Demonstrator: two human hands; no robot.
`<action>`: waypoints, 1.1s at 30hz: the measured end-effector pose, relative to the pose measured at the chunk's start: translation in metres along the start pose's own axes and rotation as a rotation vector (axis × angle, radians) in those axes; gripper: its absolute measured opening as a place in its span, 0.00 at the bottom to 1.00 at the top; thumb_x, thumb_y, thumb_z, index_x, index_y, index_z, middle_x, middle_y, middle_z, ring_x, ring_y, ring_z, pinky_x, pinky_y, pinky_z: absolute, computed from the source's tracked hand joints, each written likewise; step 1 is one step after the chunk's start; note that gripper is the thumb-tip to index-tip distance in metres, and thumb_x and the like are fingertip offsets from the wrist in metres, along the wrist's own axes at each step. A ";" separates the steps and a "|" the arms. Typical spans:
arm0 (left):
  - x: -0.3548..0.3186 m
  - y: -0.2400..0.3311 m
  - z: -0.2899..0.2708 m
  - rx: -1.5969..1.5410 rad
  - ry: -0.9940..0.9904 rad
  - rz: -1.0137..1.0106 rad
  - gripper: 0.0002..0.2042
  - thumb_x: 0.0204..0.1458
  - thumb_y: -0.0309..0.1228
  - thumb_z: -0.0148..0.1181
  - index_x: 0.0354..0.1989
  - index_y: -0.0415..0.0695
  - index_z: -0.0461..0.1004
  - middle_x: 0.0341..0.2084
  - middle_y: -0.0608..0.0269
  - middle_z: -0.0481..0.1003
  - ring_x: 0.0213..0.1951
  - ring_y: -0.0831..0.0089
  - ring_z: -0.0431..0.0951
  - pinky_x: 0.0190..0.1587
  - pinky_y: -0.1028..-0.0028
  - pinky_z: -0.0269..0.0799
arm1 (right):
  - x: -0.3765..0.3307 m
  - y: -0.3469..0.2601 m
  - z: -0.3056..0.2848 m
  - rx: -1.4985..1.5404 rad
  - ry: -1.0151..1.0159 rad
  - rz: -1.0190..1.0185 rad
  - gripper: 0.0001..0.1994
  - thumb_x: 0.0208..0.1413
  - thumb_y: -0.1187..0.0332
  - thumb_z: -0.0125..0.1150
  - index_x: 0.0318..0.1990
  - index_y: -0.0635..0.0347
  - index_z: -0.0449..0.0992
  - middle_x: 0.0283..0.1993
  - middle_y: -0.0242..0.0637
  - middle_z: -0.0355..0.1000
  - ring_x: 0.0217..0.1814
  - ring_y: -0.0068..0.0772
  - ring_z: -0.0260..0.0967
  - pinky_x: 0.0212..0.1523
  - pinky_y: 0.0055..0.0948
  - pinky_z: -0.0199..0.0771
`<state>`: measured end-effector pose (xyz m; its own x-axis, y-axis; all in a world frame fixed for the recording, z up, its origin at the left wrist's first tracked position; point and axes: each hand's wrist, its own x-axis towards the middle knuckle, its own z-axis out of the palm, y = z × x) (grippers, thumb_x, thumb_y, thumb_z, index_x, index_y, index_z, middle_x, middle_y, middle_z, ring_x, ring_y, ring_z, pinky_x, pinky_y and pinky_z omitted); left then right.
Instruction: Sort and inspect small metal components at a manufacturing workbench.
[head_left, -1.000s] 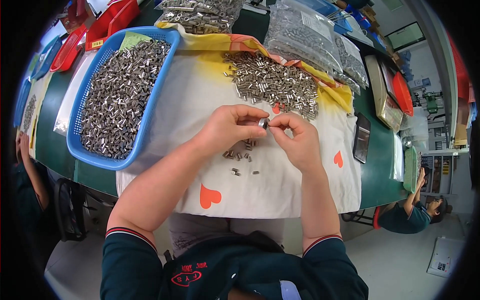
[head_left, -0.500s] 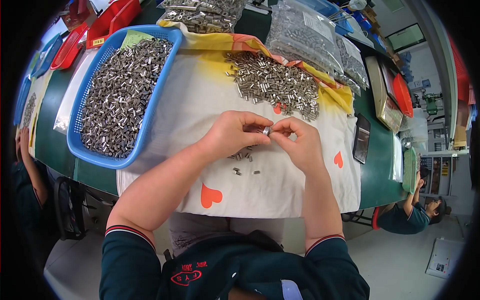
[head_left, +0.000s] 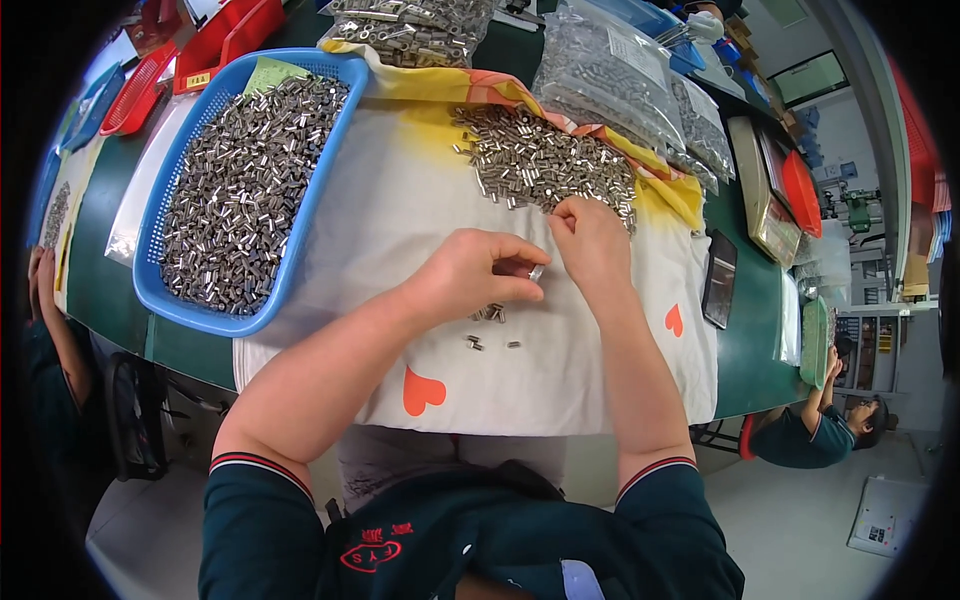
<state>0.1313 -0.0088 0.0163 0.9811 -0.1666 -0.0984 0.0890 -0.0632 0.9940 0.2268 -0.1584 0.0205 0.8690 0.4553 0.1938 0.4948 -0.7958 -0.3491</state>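
Right hand point(head_left: 597, 245) has left the left hand's part and gone up to the near edge of the metal sleeve heap point(head_left: 545, 160); left hand point(head_left: 465, 272) about where it was half a second ago. Clock below is centred on the shiny metal piece point(head_left: 536, 272) in the left hand.

Left: thumb and index clamped on that piece, over the cloth point(head_left: 380, 200). Right: at 2 o'clock, thumb and index together at the heap; can't tell if a sleeve is pinched between them.

Heap sits at 12, on the cloth against its folded yellow-and-orange border point(head_left: 420, 80). Small sleeve cluster point(head_left: 490, 313) at 7 to 8, partly under the left hand. A few loose sleeves point(head_left: 474, 343) at 7, one single sleeve point(head_left: 514, 345) between 6 and 7.

Blue plastic basket point(head_left: 235, 325) at 9 to 10, full of similar sleeves, green paper slip point(head_left: 273, 74) at its far end. Clear bags of metal parts point(head_left: 600, 75) between 12 and 1, bagged ring-ended metal parts point(head_left: 405, 30) at 11. Black phone point(head_left: 719, 280) at 3, on the green worktop point(head_left: 755, 365) just beside the cloth. Co-worker point(head_left: 810, 435) at 4, seated.
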 end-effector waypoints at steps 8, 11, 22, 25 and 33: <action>0.001 -0.001 0.000 -0.029 -0.002 -0.011 0.15 0.40 0.27 0.64 0.39 0.40 0.74 0.25 0.67 0.74 0.27 0.83 0.70 0.34 0.80 0.69 | 0.004 -0.005 -0.001 -0.029 0.032 0.063 0.05 0.41 0.68 0.58 0.21 0.60 0.73 0.25 0.42 0.69 0.30 0.42 0.67 0.33 0.37 0.67; 0.002 -0.001 -0.001 -0.033 -0.002 -0.008 0.16 0.40 0.27 0.64 0.40 0.40 0.73 0.25 0.66 0.74 0.28 0.83 0.70 0.34 0.80 0.69 | 0.005 -0.001 0.001 -0.057 0.000 0.044 0.05 0.41 0.69 0.57 0.22 0.60 0.73 0.26 0.42 0.69 0.31 0.42 0.67 0.34 0.36 0.66; 0.008 -0.007 -0.002 -0.309 0.036 -0.048 0.15 0.42 0.24 0.62 0.41 0.38 0.72 0.28 0.68 0.73 0.31 0.84 0.71 0.36 0.82 0.69 | -0.022 0.002 -0.012 0.288 0.052 -0.021 0.04 0.42 0.73 0.57 0.28 0.60 0.73 0.26 0.37 0.69 0.29 0.32 0.67 0.32 0.28 0.67; 0.007 -0.006 -0.006 -0.373 0.036 -0.055 0.15 0.43 0.23 0.62 0.42 0.37 0.71 0.28 0.68 0.72 0.31 0.84 0.71 0.36 0.83 0.69 | -0.037 -0.005 -0.023 0.805 -0.019 0.161 0.05 0.43 0.75 0.58 0.30 0.61 0.74 0.27 0.33 0.69 0.29 0.24 0.65 0.31 0.21 0.65; 0.006 0.000 -0.005 -0.349 0.020 -0.068 0.15 0.43 0.22 0.61 0.42 0.37 0.72 0.26 0.69 0.72 0.30 0.85 0.70 0.35 0.83 0.69 | -0.045 -0.019 -0.031 0.711 -0.087 -0.060 0.05 0.42 0.79 0.57 0.30 0.63 0.73 0.27 0.32 0.69 0.28 0.23 0.66 0.28 0.21 0.66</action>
<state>0.1379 -0.0046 0.0163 0.9738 -0.1543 -0.1671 0.2039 0.2671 0.9419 0.1786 -0.1754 0.0467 0.8223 0.5437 0.1677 0.3928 -0.3292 -0.8587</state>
